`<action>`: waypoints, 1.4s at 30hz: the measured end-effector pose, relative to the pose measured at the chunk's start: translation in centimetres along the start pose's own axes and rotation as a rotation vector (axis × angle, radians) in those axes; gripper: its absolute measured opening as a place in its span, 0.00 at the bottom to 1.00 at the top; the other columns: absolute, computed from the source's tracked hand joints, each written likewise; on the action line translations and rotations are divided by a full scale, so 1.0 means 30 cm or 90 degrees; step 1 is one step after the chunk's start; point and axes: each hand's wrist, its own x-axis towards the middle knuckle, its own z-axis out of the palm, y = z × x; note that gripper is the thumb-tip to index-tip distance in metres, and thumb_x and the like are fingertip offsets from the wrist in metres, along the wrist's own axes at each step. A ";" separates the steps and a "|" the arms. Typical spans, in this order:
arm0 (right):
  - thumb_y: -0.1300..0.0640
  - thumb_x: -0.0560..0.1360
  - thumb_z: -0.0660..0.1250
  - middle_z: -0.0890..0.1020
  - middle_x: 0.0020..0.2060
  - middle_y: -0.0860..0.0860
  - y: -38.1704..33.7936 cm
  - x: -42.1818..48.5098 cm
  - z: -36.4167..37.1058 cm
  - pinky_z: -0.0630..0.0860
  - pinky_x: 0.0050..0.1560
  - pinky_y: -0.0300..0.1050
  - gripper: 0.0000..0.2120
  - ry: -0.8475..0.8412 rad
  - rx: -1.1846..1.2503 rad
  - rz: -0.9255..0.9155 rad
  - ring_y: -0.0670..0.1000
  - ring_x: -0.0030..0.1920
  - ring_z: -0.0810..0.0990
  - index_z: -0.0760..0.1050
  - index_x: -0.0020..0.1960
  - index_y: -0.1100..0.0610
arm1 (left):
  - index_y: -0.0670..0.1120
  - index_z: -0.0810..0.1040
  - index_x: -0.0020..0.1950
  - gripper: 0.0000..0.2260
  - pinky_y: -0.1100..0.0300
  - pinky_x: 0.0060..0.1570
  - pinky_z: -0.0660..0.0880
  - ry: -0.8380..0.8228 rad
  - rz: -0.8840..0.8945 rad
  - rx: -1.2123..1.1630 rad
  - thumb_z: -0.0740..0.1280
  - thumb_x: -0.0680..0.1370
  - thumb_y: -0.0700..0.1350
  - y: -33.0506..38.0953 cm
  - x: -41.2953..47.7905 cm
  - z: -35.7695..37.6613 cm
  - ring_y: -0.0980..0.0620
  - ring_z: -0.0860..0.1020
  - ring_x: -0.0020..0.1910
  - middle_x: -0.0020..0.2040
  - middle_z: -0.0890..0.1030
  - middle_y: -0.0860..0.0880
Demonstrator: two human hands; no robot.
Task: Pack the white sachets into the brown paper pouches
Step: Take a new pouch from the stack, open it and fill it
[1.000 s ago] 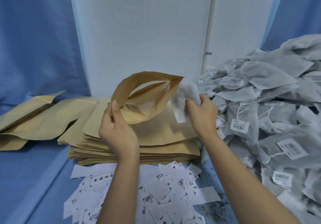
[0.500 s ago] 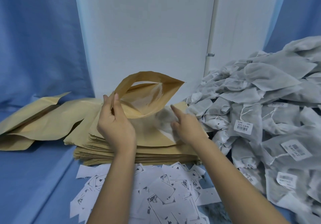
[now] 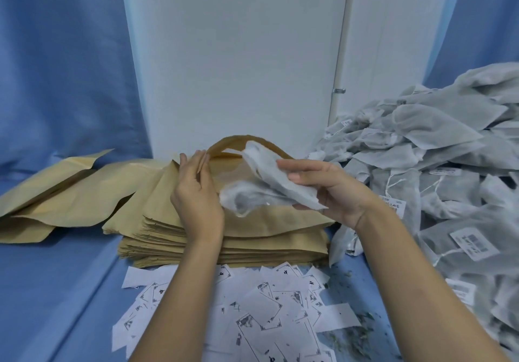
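White sachets (image 3: 438,142) lie heaped at right; on the pouch stack (image 3: 252,242) the left hand (image 3: 196,196) pinches the rim of 1 open pouch (image 3: 226,143). The right hand (image 3: 332,193) grips 1 sachet (image 3: 276,182) at its mouth; it seems light and limp, best held by the rear edge.

Brown pouches (image 3: 252,238), white sachets (image 3: 438,128), blue cloth (image 3: 56,291), black-printed white slips (image 3: 266,305)

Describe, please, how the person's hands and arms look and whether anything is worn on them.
The left hand and right hand are both bare: no gloves, rings, watch or bracelet show. Both forearms are uncovered down to the lower edge of the picture, with no sleeve in view.
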 end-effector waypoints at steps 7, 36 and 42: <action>0.68 0.75 0.64 0.84 0.48 0.51 0.044 0.049 0.033 0.82 0.48 0.47 0.13 0.143 -0.084 0.087 0.47 0.42 0.82 0.85 0.46 0.55 | 0.39 0.80 0.59 0.11 0.83 0.57 0.60 -0.006 -0.018 0.017 0.62 0.80 0.38 -0.005 -0.043 0.006 0.52 0.66 0.71 0.61 0.79 0.45; 0.57 0.71 0.55 0.80 0.32 0.54 0.132 0.157 0.126 0.69 0.38 0.49 0.15 0.454 -0.615 -0.256 0.54 0.36 0.75 0.78 0.37 0.61 | 0.38 0.79 0.59 0.11 0.82 0.58 0.60 0.005 -0.016 -0.001 0.62 0.80 0.38 -0.006 -0.084 0.064 0.51 0.67 0.71 0.61 0.79 0.45; 0.65 0.75 0.56 0.78 0.49 0.52 0.125 0.199 -0.055 0.67 0.48 0.42 0.10 0.675 -0.451 -0.175 0.53 0.52 0.76 0.76 0.48 0.58 | 0.40 0.79 0.60 0.12 0.84 0.53 0.60 0.084 -0.095 -0.038 0.63 0.80 0.42 -0.027 0.002 0.106 0.53 0.68 0.70 0.64 0.77 0.43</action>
